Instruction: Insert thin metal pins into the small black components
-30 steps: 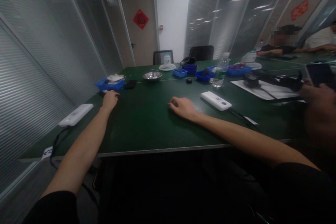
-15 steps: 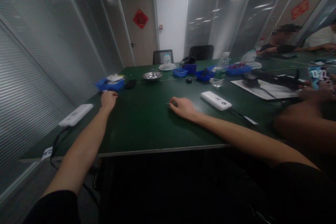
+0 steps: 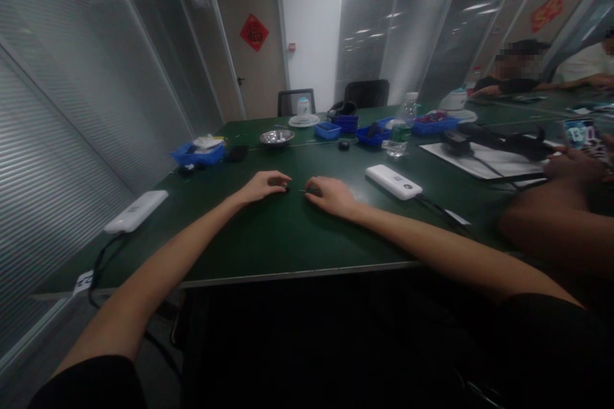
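Observation:
Over the middle of the green table (image 3: 268,243), my left hand (image 3: 263,186) has its thumb and fingers closed around a tiny dark piece, too small to name. Just right of it and apart from it, my right hand (image 3: 332,195) rests on the tabletop with thumb and forefinger pinched. A thin, pale, needle-like piece (image 3: 302,191) sticks out of that pinch toward my left hand; its other end is hidden by the fingers. To the right of my right hand lies a white power bank (image 3: 393,183) with a black cable.
Another white power bank (image 3: 137,211) lies at the left edge. Farther back are a blue tray (image 3: 197,154), a metal bowl (image 3: 277,138), more blue trays (image 3: 328,131) and a water bottle (image 3: 401,128). At right, a co-worker's hand holds a phone (image 3: 579,134) beside a white board (image 3: 472,163).
My left hand has moved right from near the blue tray to the table's middle, close to my right hand. My right hand stays in place with the thin piece.

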The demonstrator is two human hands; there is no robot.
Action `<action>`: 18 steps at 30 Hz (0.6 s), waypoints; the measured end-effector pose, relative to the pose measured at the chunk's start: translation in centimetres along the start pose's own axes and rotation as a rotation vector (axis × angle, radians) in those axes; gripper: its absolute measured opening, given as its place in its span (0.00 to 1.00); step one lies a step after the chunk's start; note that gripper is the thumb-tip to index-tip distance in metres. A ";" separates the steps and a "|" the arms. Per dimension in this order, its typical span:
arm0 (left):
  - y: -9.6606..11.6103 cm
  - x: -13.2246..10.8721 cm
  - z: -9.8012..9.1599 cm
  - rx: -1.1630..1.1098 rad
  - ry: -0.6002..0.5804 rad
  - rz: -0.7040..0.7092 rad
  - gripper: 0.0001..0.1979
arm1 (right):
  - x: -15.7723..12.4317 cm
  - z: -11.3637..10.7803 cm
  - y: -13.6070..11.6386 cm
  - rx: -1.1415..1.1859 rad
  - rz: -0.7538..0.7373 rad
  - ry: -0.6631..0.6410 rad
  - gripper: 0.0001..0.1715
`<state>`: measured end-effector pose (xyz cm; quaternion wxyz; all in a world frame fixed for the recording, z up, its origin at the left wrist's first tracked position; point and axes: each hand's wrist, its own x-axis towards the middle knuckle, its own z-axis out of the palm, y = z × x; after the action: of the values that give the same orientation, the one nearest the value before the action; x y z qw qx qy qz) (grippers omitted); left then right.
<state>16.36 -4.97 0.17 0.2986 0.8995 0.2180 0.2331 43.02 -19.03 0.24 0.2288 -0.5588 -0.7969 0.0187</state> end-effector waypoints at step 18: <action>1.2 -0.5 0.9 -0.023 -0.061 0.020 0.15 | -0.2 0.0 -0.2 0.041 -0.124 0.004 0.17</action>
<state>16.76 -6.49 0.19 0.3130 0.9048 0.1971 0.2109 42.90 -19.28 0.25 0.2424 -0.5036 -0.8290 0.0198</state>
